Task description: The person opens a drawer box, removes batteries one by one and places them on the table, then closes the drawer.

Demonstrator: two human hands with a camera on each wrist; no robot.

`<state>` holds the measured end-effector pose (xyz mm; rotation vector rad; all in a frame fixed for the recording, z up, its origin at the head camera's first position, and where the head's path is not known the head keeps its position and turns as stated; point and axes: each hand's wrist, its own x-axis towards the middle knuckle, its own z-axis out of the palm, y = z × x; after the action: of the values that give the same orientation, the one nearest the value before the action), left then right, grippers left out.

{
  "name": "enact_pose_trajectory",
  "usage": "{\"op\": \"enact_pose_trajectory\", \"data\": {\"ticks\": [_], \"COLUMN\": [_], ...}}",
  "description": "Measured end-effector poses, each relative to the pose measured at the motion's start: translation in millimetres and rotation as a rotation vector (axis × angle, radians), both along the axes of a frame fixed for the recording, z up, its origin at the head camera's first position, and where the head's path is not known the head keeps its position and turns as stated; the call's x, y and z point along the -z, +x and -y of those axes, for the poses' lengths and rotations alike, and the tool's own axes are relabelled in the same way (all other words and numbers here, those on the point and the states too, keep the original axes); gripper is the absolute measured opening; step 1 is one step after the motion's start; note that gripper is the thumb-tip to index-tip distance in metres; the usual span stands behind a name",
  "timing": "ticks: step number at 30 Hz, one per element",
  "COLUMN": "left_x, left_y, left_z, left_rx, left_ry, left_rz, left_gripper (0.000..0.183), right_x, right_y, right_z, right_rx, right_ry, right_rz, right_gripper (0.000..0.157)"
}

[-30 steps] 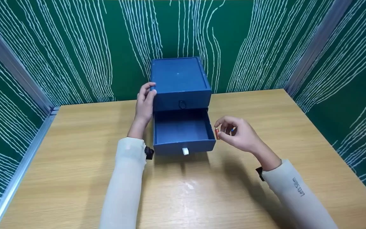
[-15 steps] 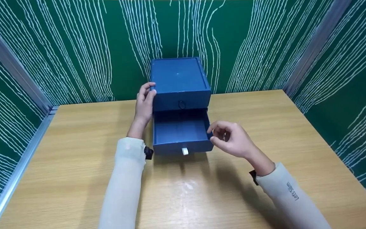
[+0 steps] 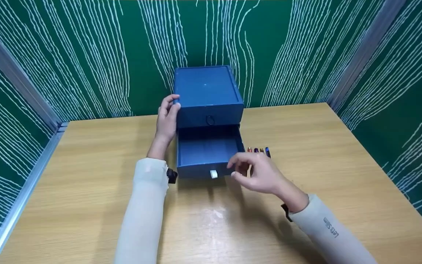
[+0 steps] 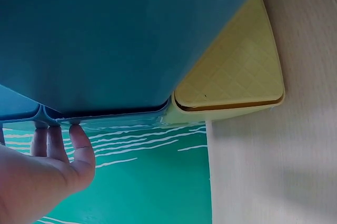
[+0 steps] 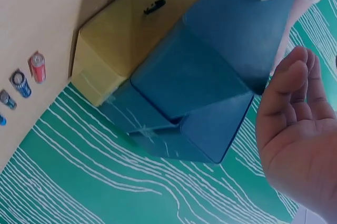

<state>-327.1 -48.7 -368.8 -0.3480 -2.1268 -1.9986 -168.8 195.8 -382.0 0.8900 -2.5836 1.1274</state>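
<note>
A blue drawer unit (image 3: 207,86) stands at the back of the table. Its middle drawer (image 3: 211,170), with a white pull loop (image 3: 214,174), is pulled out, and its visible floor is bare. My left hand (image 3: 166,121) rests on the unit's left side, fingertips along the seam between levels in the left wrist view. My right hand (image 3: 256,172) hovers at the drawer's front right corner, fingers loosely curved around nothing. Behind it several small battery-like cylinders (image 3: 256,150) stand in a row; a red one (image 5: 38,67) and a blue one (image 5: 21,83) show clearly in the right wrist view.
Below the open drawer sits a shut yellow drawer (image 5: 131,29) with a black pull (image 5: 155,7). The top drawer carries a dark ring pull (image 3: 210,120). Green walls with white wavy lines (image 3: 152,36) enclose the wooden table (image 3: 97,176) behind and at the sides.
My right hand has come left and nearer, from beside the red cylinder to the drawer's front corner, uncovering the row of cylinders. My left hand and the drawer stay put.
</note>
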Motion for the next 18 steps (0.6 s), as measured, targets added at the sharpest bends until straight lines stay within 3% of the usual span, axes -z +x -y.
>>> {"op": "enact_pose_trajectory", "data": {"ticks": [4, 7, 10, 18], "left_x": [-2.4, -8.5, -14.4, 0.1], "left_y": [2.9, 8.7, 15.1, 0.9], "left_z": [0.0, -0.4, -0.9, 0.2], "left_rx": [0.005, 0.017, 0.026, 0.026], "left_ry": [-0.003, 0.003, 0.006, 0.015], "left_rz": [0.008, 0.017, 0.032, 0.014], "left_gripper": [0.027, 0.03, 0.031, 0.029], "right_x": [-10.8, -6.4, 9.9, 26.5], "right_y": [10.0, 11.3, 5.6, 4.1], "right_z": [11.5, 15.6, 16.4, 29.5], "right_rx": [-0.051, -0.067, -0.056, 0.04], "right_ry": [-0.001, 0.01, 0.047, 0.153], "right_rz": [0.013, 0.023, 0.012, -0.067], "right_gripper": [0.013, 0.014, 0.013, 0.005]}}
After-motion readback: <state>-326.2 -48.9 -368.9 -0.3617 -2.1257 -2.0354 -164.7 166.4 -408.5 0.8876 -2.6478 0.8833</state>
